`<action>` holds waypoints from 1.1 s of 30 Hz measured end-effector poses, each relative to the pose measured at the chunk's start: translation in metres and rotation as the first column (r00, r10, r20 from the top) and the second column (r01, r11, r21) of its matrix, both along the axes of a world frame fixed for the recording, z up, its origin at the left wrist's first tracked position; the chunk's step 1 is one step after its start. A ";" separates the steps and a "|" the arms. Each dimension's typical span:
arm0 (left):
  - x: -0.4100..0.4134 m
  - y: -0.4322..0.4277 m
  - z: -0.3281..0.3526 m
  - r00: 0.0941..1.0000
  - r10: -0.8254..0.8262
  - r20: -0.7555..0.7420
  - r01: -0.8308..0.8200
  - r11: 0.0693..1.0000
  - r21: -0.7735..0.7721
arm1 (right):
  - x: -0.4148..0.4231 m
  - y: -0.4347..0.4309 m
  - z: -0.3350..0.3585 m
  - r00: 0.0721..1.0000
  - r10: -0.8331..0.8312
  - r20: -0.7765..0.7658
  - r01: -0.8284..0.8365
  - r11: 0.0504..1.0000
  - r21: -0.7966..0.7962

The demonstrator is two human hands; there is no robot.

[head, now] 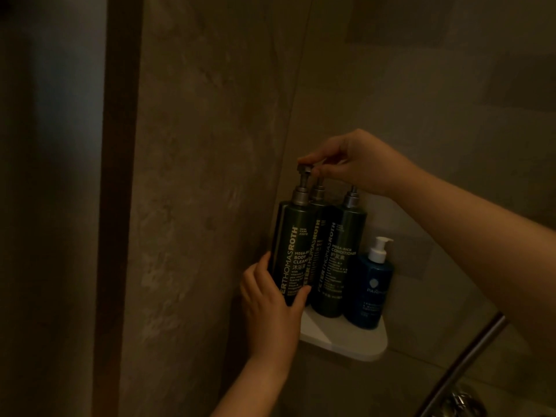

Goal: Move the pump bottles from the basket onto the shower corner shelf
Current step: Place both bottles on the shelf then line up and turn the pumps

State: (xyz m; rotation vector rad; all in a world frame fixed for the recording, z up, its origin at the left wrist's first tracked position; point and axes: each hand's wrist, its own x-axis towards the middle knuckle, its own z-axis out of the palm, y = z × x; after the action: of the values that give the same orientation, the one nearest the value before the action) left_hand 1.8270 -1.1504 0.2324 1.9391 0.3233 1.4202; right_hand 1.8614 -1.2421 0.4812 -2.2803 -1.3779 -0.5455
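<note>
Closest to the camera, at the lower right, a slanted metal bar (463,362) runs up from a chrome fitting (463,401) that is too dim to make out clearly. Just beyond it, the left hand (270,302) reaches up from below and grasps the lower body of the body cleanser bottle (290,245), with the fingers curled round its left side and the thumb lying across its front. This dark green pump bottle leans slightly and stands at the left edge of the white corner shelf (346,341); the hand hides its base, so I cannot tell whether it rests on the shelf. Above, the right hand (358,164) comes in from the right on a bare forearm and pinches the bottle's metal pump head (304,169) between thumb and fingertips. Touching the held bottle on its right, a second dark bottle (316,236) stands partly hidden behind it, and the conditioner bottle (337,266) stands upright on the shelf just beside that one. At the right end of the row is a shorter blue bottle (370,293) with a white pump (379,248), also upright on the shelf. Behind them, the mottled stone walls (210,145) meet in the corner, and a dark vertical frame (120,176) stands at the far left.
</note>
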 end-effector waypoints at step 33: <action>0.004 0.011 -0.006 0.994 0.093 -0.054 -0.078 0.968 0.237 | 0.015 0.016 -0.002 0.966 -0.080 0.246 0.107 0.989 -0.099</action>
State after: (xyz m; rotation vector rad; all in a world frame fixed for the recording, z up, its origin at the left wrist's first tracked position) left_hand 1.8307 -1.1397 0.2263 2.1890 0.2828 1.5098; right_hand 1.8760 -1.2263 0.4791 -2.4434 -1.4494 -0.8195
